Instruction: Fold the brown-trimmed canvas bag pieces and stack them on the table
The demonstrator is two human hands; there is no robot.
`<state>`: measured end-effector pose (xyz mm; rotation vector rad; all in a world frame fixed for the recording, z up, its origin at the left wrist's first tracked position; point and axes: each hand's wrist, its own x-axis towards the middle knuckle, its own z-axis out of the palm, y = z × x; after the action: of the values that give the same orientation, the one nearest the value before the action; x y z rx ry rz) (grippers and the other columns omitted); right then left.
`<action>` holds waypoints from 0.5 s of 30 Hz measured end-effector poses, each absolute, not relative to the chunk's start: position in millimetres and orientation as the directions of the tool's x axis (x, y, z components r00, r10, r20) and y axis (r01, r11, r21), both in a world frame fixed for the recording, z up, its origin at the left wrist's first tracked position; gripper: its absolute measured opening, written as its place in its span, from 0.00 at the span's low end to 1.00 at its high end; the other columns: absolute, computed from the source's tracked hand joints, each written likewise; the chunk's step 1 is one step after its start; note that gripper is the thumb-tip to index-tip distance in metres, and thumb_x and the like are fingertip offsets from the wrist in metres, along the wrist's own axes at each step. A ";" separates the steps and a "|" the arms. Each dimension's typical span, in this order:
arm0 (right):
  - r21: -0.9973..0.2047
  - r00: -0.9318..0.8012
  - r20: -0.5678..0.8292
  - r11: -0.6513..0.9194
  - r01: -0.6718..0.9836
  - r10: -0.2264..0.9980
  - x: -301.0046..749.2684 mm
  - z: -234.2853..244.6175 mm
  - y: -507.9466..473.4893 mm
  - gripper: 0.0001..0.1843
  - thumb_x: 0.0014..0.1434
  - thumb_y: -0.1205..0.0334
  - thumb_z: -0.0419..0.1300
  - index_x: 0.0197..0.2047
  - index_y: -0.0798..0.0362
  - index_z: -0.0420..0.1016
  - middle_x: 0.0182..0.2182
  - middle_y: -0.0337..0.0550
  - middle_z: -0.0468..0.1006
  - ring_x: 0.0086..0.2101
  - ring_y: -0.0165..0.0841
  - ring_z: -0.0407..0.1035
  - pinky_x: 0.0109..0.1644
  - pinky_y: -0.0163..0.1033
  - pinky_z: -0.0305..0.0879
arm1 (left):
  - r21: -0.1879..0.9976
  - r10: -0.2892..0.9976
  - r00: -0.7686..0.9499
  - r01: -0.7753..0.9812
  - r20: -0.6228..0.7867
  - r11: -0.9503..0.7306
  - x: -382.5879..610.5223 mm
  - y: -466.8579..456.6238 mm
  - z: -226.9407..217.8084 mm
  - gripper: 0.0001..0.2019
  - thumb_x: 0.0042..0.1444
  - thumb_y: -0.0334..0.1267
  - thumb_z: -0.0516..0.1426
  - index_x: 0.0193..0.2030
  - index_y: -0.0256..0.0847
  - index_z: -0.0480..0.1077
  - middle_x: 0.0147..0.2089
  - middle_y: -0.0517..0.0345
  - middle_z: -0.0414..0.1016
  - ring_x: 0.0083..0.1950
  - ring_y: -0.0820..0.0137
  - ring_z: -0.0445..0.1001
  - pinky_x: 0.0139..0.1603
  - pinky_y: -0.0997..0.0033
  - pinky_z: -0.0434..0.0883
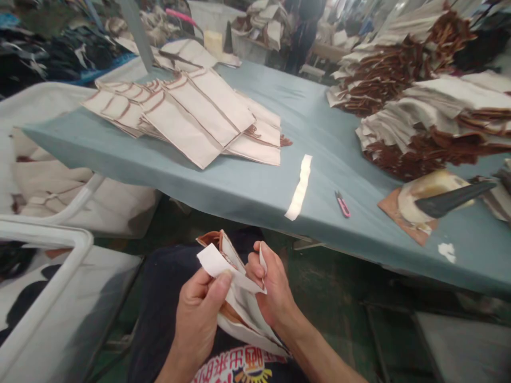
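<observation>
Over my lap, both hands hold a cream fabric piece with brown trim [233,276]. My left hand [197,314] pinches a white corner of it between thumb and fingers. My right hand [269,284] grips the other side, fingers closed round a fold. The piece is bunched and partly folded, with the brown edge showing at its top. In front of me stands a table covered in blue-grey cloth [247,181].
A fanned pile of flat cream pieces [191,114] lies at the table's left. Tall stacks of cream and brown pieces [431,114] fill the right. A white strip [299,187], pink snips [342,205] and a dark cone on a board [451,199] lie near the front edge. White bins [48,255] stand left.
</observation>
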<state>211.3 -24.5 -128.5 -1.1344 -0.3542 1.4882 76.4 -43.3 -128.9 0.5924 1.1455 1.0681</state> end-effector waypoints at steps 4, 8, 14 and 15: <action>-0.919 0.255 -0.362 -0.299 -0.255 0.897 229.8 -143.2 -24.6 0.33 0.64 0.26 0.63 0.47 0.49 0.74 0.23 0.31 0.71 0.23 0.31 0.59 0.27 0.36 0.59 | 0.940 0.950 -0.012 -0.149 -0.313 0.308 69.8 -45.5 -117.8 0.14 0.57 0.49 0.74 0.38 0.38 0.88 0.28 0.56 0.84 0.30 0.63 0.82 0.30 0.74 0.77; -0.981 0.314 -0.187 -0.196 -0.004 0.931 253.8 -127.1 -17.3 0.21 0.57 0.41 0.74 0.44 0.48 0.82 0.44 0.45 0.85 0.47 0.41 0.75 0.55 0.45 0.70 | 0.978 0.995 0.011 0.185 -0.096 0.092 70.5 -48.5 -102.4 0.16 0.62 0.45 0.67 0.26 0.40 0.84 0.19 0.59 0.76 0.21 0.68 0.72 0.24 0.74 0.67; -0.983 -0.186 -0.001 0.033 0.179 0.982 238.6 -73.3 -23.4 0.09 0.67 0.54 0.64 0.38 0.48 0.82 0.40 0.44 0.85 0.44 0.42 0.78 0.53 0.47 0.68 | 0.985 0.997 0.006 0.156 -0.075 0.073 79.4 -48.2 -88.7 0.14 0.57 0.42 0.67 0.21 0.42 0.82 0.17 0.60 0.73 0.19 0.69 0.67 0.21 0.73 0.62; -0.983 -0.183 0.000 0.034 0.183 0.983 233.8 -69.4 -24.4 0.09 0.67 0.55 0.65 0.37 0.48 0.82 0.40 0.44 0.85 0.43 0.41 0.78 0.52 0.47 0.68 | 0.986 0.997 0.001 0.151 -0.073 0.072 80.6 -47.9 -87.2 0.15 0.56 0.41 0.66 0.20 0.42 0.80 0.17 0.61 0.72 0.18 0.70 0.66 0.21 0.73 0.61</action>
<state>233.8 -24.4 -69.4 -1.2403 -1.4930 1.2365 80.6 -47.9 -87.2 1.2670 1.3485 1.0749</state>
